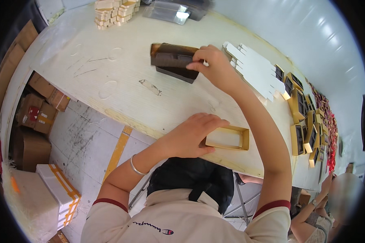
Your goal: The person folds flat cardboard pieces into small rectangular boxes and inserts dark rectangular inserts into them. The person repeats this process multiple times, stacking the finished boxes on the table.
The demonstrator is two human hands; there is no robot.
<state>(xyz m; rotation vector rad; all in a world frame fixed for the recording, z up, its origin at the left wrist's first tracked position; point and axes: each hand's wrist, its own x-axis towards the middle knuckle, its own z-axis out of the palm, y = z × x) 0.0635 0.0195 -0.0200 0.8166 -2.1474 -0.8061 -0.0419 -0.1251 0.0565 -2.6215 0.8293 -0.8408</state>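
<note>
A person's right hand (207,65) pinches stacked dark trays (170,60) on the table (121,75), left hand (192,135) gripping a gold box (245,138) near its edge, apparently separating one tray, which next calls for a clean lift.

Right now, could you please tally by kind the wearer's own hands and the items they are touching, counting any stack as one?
Bare hands: 2, the left hand and the right hand
Gold box: 1, at the left hand
Dark tray stack: 1, at the right hand
Total: 4
</note>
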